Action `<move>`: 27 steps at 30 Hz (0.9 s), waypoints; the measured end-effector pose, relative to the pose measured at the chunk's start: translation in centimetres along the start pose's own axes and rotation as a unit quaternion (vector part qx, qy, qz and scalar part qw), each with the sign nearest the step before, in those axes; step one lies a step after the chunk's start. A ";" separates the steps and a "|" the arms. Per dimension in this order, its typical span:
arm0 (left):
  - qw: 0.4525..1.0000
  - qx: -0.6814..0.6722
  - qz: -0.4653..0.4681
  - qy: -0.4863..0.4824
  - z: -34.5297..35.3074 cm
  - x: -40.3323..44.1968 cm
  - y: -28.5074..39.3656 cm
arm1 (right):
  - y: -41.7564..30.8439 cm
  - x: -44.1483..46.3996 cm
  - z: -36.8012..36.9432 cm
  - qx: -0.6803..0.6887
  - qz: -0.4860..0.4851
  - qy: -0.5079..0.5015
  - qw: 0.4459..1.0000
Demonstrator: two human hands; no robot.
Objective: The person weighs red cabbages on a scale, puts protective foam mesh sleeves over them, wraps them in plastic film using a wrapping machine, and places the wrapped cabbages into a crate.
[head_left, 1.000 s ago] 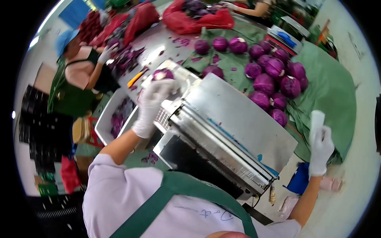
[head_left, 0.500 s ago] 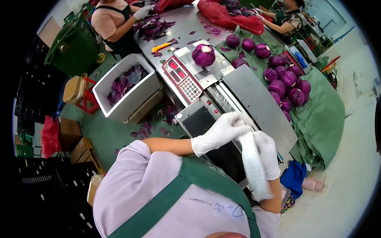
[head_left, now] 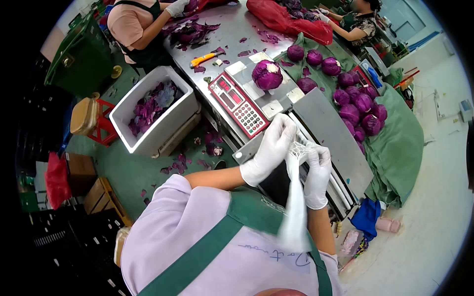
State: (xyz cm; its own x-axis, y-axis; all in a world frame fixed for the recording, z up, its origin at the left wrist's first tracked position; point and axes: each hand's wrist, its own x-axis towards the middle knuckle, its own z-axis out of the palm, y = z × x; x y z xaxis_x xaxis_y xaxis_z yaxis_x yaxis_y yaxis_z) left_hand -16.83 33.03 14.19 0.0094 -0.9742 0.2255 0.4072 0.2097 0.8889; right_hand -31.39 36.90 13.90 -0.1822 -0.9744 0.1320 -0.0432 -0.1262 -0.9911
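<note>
Both my hands wear white gloves and meet in front of my chest. My left hand [head_left: 273,148] pinches one side of the upper end of a white net sleeve [head_left: 295,197]. On the other side, my right hand [head_left: 317,172] grips the same end, and open mesh shows stretched between the fingers. The sleeve's lower part hangs loose and blurred before my apron. Just beyond my hands, a red cabbage [head_left: 267,75] sits on the plate of a digital scale [head_left: 239,103]. Beneath my hands is a metal machine with a grey flat panel [head_left: 328,143].
Several red cabbages [head_left: 363,102] lie on green cloth [head_left: 395,153] at right. A white bin [head_left: 185,101] of trimmed leaves stands left. A yellow-handled knife [head_left: 202,59] lies on the metal table [head_left: 224,29]. Two co-workers stand across it, and a red mesh bag [head_left: 276,19] lies between them.
My hands have shifted, spreading the sleeve's upper end so its mesh shows. The sleeve's tail has swung left. The view has turned slightly; the cabbage stays on the scale.
</note>
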 end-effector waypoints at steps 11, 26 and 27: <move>0.956 0.266 -0.069 0.098 -16.7 15.0 -3.2 | -0.2 18.3 5.9 -0.552 0.031 -0.307 0.775; 0.939 -0.146 -0.305 -0.069 -17.8 19.2 -8.2 | 4.7 20.4 13.4 -0.039 0.148 -0.071 0.986; 0.853 -0.242 -0.461 -0.039 -17.0 17.7 -4.5 | 1.5 18.6 13.3 -0.098 0.054 -0.090 0.990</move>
State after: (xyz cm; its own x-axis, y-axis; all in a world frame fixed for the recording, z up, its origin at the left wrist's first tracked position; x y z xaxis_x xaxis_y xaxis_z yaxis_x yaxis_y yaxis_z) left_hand -3.01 13.39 7.43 -0.5710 -0.6942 -0.4383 0.5383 -0.7197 0.4386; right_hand -21.76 16.14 14.65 -0.0195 -0.9998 0.0022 -0.2262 0.0023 -0.9741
